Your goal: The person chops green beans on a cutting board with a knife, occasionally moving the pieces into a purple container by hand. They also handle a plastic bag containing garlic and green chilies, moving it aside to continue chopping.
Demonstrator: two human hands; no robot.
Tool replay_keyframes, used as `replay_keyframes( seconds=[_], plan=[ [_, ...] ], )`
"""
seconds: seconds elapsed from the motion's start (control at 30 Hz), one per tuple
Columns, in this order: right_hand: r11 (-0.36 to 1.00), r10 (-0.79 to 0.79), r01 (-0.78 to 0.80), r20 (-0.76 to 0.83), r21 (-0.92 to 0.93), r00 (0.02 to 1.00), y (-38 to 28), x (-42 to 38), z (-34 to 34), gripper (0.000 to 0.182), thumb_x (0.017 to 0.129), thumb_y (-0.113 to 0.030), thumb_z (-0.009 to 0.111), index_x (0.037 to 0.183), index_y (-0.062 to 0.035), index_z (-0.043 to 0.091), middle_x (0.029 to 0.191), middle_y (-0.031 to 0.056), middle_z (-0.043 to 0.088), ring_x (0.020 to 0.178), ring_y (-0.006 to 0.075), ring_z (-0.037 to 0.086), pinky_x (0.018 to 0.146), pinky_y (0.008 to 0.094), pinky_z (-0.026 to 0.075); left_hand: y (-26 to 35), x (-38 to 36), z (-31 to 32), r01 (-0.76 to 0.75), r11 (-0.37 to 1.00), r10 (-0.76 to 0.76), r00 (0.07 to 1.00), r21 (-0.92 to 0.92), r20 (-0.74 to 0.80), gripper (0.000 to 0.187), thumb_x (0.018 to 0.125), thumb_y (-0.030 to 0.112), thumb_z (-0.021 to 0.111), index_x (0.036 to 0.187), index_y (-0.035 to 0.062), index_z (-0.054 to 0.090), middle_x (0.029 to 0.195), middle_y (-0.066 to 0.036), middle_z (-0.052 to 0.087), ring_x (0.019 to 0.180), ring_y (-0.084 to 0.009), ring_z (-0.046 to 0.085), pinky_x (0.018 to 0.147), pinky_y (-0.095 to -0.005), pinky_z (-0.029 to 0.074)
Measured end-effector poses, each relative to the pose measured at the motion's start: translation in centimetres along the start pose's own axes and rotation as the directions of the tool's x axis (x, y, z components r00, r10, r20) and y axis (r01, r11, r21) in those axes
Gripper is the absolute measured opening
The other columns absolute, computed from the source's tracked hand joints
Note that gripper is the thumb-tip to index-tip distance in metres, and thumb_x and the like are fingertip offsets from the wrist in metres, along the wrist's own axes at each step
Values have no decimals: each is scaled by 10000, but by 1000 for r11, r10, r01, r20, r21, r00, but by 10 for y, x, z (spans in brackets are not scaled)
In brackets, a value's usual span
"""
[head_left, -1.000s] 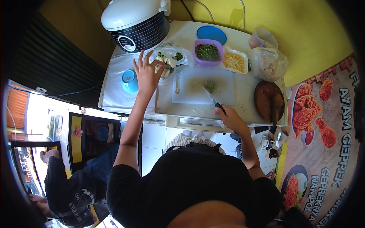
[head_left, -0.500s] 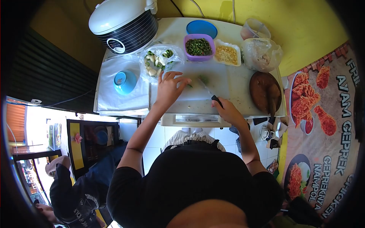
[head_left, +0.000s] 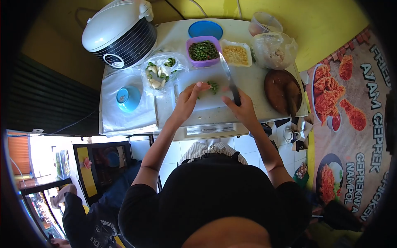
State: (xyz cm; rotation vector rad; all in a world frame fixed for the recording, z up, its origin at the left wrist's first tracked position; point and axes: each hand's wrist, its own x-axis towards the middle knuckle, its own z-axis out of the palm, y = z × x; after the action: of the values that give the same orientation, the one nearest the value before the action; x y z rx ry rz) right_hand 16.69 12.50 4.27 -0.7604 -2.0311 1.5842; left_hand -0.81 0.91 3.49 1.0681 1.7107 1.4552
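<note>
My right hand (head_left: 244, 109) grips a kitchen knife (head_left: 225, 68) by its black handle, the blade pointing up and away toward the back of the table. Part of that hand is smeared by motion. On the white cutting board (head_left: 194, 78) lies a small heap of chopped green pieces (head_left: 213, 87). My left hand (head_left: 188, 101) is open on its side, its fingers stretched toward the heap and at its left edge. Behind the board stands a purple tub (head_left: 202, 63) filled with chopped greens. A clear plastic bag (head_left: 178, 66) holding garlic cloves and green pieces sits left of the board.
A rice cooker (head_left: 120, 33) and an upturned blue bowl (head_left: 128, 99) occupy the left. At the right are a tray of pale yellow chopped pieces (head_left: 235, 55), a filled plastic bag (head_left: 275, 49) and a stone mortar with pestle (head_left: 275, 91). Another person (head_left: 95, 223) is at lower left.
The knife has lifted off the board and now points upward. My left hand has come down and right, beside the green heap. The view has shifted slightly.
</note>
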Motion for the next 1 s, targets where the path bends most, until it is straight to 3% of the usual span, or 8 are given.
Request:
replay_keyframes(
  seconds=[0.1,0.43,0.6,0.63,0.67,0.73,0.8,1.0],
  plan=[
    [1000,11,-10,-29,24,1000,-12,11,2,303,856,-248,688,1090,-64,632,630,-46,477,543,32,378,500,213,306,11,4,13,-26,1000,27,998,-8,60,580,1021,415,304,1095,-53,638,1171,-152,613,1114,-231,537,1002,-323,357],
    [994,-107,104,-145,-33,984,12,18,2,204,848,-199,693,978,-48,655,638,-42,498,539,33,373,493,213,303,9,10,29,-35,998,40,994,-52,99,570,1019,420,306,1124,-34,635,1183,-159,601,1129,-239,522,1015,-340,346],
    [999,-53,55,-159,3,986,5,20,-27,181,849,-199,696,949,-52,661,660,-52,518,553,27,380,500,208,308,5,9,17,-64,997,62,997,39,43,414,1001,336,430,1157,8,628,1147,-139,615,1101,-227,545,982,-340,379],
    [999,-47,45,-240,-14,970,3,25,-42,173,850,-195,696,942,-53,662,670,-57,521,561,24,387,504,205,310,13,6,11,-14,999,13,1000,52,19,319,937,264,568,1153,39,635,1150,-126,615,1081,-238,561,962,-347,402],
    [999,-41,33,-322,-30,946,3,30,-58,164,850,-191,697,934,-55,663,680,-61,523,570,20,393,508,201,312,10,4,2,-20,999,19,999,48,35,319,937,264,568,1153,39,635,1150,-126,615,1081,-238,561,962,-347,402],
    [947,-320,274,-459,-165,829,11,50,-94,164,842,-192,708,919,-53,665,659,-68,503,558,23,389,494,209,307,4,2,-17,-212,888,197,977,408,79,312,836,225,687,1114,86,664,1150,-118,612,1063,-264,569,941,-354,421],
    [896,-440,390,-548,-213,711,2,66,-127,168,840,-197,714,904,-49,666,632,-67,485,556,33,386,498,214,312,-9,-2,-37,-229,834,198,973,502,115,311,787,205,725,1077,101,682,1132,-115,614,1046,-275,571,925,-358,430],
    [916,-296,64,-559,-396,775,-13,97,-192,203,865,-251,690,862,-48,679,586,-56,460,525,50,383,489,229,321,-16,-6,-37,-215,771,214,974,600,74,237,720,205,776,938,124,731,1060,-88,623,989,-272,581,867,-375,451]
  ],
)
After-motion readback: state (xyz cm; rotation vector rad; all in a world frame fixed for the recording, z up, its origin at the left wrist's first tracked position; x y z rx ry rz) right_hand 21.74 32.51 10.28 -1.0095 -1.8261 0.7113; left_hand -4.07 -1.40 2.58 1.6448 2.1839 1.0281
